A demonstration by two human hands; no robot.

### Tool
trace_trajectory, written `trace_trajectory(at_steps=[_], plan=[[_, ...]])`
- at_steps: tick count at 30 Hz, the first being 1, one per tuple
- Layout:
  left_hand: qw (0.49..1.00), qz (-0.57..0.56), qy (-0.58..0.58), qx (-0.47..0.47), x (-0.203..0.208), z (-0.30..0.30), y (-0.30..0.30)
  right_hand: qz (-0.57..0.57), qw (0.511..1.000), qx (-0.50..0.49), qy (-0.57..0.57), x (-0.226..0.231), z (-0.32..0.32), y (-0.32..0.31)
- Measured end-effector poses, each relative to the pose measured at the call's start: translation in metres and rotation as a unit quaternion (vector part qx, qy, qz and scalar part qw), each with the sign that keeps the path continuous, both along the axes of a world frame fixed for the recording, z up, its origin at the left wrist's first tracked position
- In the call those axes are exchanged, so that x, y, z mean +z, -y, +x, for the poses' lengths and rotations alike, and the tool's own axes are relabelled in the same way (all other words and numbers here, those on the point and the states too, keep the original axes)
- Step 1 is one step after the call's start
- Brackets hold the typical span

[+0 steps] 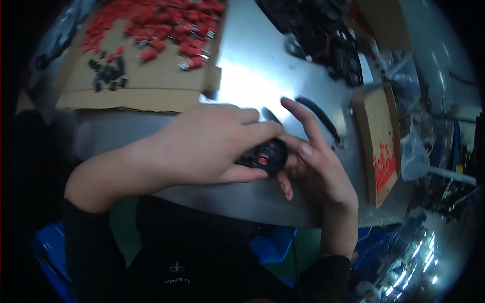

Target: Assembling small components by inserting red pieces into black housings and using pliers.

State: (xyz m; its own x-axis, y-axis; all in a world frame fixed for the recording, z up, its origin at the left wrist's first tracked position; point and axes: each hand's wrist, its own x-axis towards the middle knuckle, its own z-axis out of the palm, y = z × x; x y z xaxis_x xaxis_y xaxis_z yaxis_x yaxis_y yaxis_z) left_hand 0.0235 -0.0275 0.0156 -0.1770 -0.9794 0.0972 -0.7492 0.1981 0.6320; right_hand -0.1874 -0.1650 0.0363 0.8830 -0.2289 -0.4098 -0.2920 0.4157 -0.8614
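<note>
A shiny metal table (242, 81) lies beneath your work. Your left hand (212, 141) grips a black housing (276, 154) showing a red insert (262, 160); at its 3 o'clock side your right hand (323, 166) is loose, fingers spread, contact unclear. You seem to be working on the housing; next probably calls for a steady left grip as the right fingers close in. Outward from it: a curved black piece (319, 114) between 1 and 2 o'clock, dark parts (326, 43) at 1, a cardboard box (369, 118) with small red pieces (385, 166) at 3, a cardboard tray (136, 100) of red parts (172, 30) at 10.
</note>
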Motion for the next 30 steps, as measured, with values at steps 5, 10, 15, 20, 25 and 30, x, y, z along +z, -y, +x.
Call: trace_trajectory(at_steps=[5,10,15,20,25,30], plan=[[1.0,0.026,0.015,-0.005,-0.007,0.002,0.0,-0.174,0.981,-0.076,-0.046,0.01,0.002,-0.011],[0.999,0.039,0.014,-0.026,0.001,0.0,0.006,-0.457,0.869,-0.169,0.086,-0.005,0.025,0.03],[0.999,0.04,-0.009,-0.018,-0.011,-0.001,0.0,-0.654,0.726,0.156,0.144,0.062,0.169,-0.041],[0.997,0.064,-0.03,-0.017,0.002,0.001,-0.001,-0.715,0.614,0.275,0.192,0.028,0.295,-0.068],[0.999,0.034,-0.029,-0.021,-0.009,-0.001,0.003,-0.722,0.587,0.309,0.196,0.011,0.32,-0.067],[0.999,0.013,-0.045,0.001,-0.012,-0.001,0.003,-0.682,0.674,0.184,0.214,0.043,0.25,-0.043]])
